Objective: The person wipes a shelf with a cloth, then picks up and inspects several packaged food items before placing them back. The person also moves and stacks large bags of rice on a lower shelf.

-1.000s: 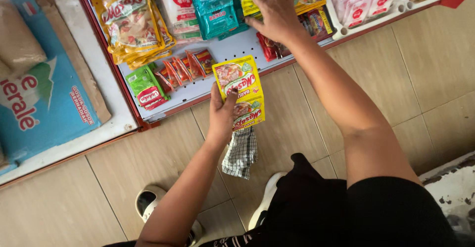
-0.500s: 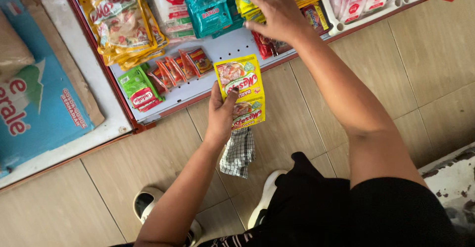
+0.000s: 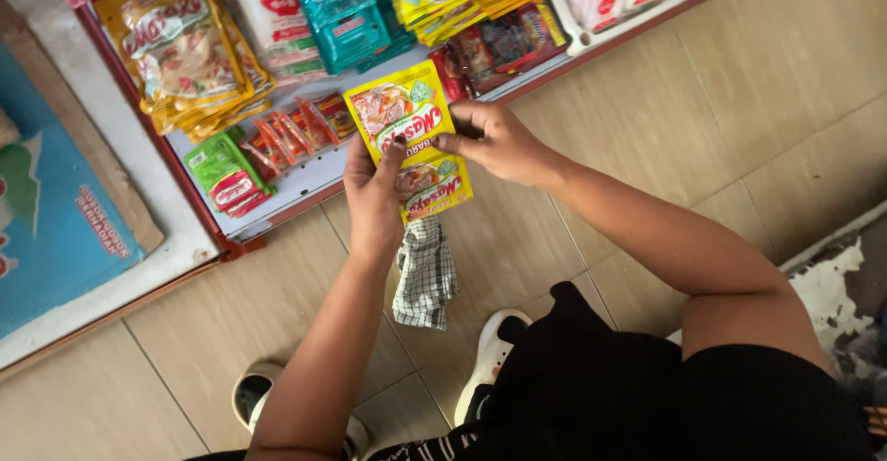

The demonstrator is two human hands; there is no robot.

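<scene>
My left hand point(image 3: 374, 198) grips a strip of yellow seasoning sachets point(image 3: 407, 138) and also a checkered cloth point(image 3: 425, 272) that hangs below the hand. My right hand point(image 3: 499, 138) pinches the right edge of the same yellow strip, just in front of the low shelf point(image 3: 305, 179). The strip is held upright over the shelf's front edge.
The white shelf with a red rim carries small red sachets point(image 3: 300, 128), green packets point(image 3: 222, 170), yellow snack bags point(image 3: 180, 54), teal packets point(image 3: 346, 8) and dark red packs point(image 3: 504, 41). A blue carton point(image 3: 46, 212) lies at left. My sandalled feet point(image 3: 490, 355) stand on a tiled floor.
My right hand has come down from the packets at the back of the shelf to the yellow strip, now pinching its right edge. The left hand has kept holding the strip and cloth.
</scene>
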